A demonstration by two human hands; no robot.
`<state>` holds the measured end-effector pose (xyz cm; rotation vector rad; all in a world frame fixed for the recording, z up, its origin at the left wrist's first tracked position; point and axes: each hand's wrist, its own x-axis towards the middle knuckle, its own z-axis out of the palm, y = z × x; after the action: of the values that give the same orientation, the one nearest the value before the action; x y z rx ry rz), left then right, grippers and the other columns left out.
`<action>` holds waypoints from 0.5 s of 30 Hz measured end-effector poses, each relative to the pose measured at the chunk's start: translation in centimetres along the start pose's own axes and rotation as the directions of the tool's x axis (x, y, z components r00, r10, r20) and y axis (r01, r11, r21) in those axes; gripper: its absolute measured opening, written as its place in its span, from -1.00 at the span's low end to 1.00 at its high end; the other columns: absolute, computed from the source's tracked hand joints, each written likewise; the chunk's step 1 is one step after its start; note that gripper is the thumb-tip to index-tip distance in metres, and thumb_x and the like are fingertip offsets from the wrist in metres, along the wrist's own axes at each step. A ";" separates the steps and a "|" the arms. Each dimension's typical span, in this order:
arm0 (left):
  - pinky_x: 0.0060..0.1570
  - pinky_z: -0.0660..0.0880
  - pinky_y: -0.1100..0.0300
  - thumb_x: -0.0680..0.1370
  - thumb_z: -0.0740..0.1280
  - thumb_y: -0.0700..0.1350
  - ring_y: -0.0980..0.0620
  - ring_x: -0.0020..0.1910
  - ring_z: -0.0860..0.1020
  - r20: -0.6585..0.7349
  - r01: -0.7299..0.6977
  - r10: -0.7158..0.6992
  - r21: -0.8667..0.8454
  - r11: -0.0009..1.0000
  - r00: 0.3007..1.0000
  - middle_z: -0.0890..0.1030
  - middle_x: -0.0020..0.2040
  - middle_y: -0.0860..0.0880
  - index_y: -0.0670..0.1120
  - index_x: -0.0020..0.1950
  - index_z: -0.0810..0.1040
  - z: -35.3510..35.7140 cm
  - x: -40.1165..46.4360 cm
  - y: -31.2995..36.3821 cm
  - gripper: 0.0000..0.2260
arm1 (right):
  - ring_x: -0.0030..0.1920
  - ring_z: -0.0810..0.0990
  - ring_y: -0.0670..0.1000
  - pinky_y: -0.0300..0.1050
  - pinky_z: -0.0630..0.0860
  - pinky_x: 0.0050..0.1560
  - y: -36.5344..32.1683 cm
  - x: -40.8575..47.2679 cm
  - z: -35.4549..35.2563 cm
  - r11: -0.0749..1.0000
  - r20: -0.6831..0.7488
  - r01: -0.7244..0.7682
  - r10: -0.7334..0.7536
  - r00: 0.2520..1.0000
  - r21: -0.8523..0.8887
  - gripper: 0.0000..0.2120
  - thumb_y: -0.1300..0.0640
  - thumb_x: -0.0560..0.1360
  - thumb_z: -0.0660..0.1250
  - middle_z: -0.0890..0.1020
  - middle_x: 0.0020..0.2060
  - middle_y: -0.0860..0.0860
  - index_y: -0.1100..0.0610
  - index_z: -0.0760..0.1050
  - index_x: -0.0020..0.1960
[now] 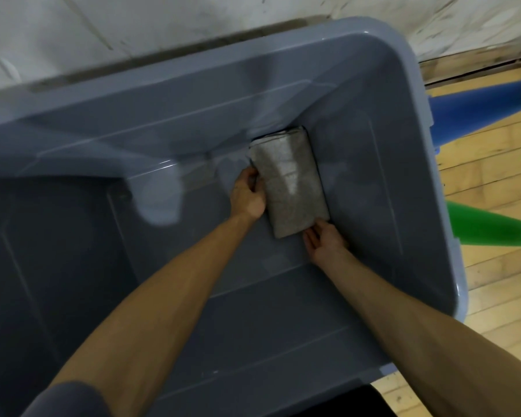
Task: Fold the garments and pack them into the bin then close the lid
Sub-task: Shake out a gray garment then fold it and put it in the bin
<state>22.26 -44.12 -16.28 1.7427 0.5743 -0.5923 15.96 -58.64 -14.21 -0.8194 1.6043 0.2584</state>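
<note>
A folded grey garment [289,182] lies on the floor of a large grey plastic bin [415,121], pushed against the bin's far right corner. Both my arms reach down into the bin. My left hand [248,195] grips the garment's left long edge with curled fingers. My right hand [322,240] is at the garment's near end, its fingers tucked under that edge; how they lie is hidden. The bin's lid is not in view.
The bin stands on a wooden floor [494,182] beside a white wall or sheet [133,22] at the back. A blue foam tube [478,112] and a green foam tube [491,227] lie on the floor right of the bin. A moulded bump [160,197] juts from the bin's inner wall.
</note>
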 end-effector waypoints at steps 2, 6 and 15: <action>0.07 0.59 -0.10 0.63 0.22 -0.11 -0.11 0.03 0.61 -0.011 -0.009 0.009 0.034 0.999 1.000 0.62 0.05 -0.07 0.02 0.12 0.48 -0.1 0.1 0.1 -0.89 | 0.02 0.57 -0.01 -0.13 0.51 0.11 -0.1 -0.1 0.1 1.000 0.011 -0.008 0.008 1.000 0.017 -0.94 0.19 0.57 0.31 0.59 0.10 0.05 0.10 0.50 -0.09; -0.04 0.43 0.33 0.64 0.21 -0.12 -0.04 0.07 0.57 0.001 -0.012 0.012 0.135 0.991 1.000 0.61 0.15 -0.07 -0.08 0.27 0.49 -0.9 -0.1 0.6 -0.78 | -0.09 0.56 -0.04 -0.13 0.51 0.14 0.3 -0.6 0.0 0.999 0.022 -0.031 0.031 0.999 0.022 -0.95 0.16 0.56 0.31 0.60 0.07 0.03 0.10 0.52 -0.07; 0.08 0.53 -0.03 0.56 0.23 -0.30 -0.18 0.02 0.60 0.194 0.054 -0.141 0.397 0.916 0.971 0.62 -0.01 -0.27 -0.15 -0.01 0.58 -7.4 -4.6 -0.3 -0.85 | -0.40 0.49 -0.01 -0.21 0.52 -0.50 3.1 -7.3 0.6 0.969 0.061 0.030 -0.016 0.998 -0.247 -0.78 0.28 0.59 0.18 0.47 -0.31 0.08 0.16 0.40 -0.23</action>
<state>19.29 -37.20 -11.79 1.9918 0.4069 -1.0129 14.47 -53.44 -8.38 -1.0118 1.5248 0.4695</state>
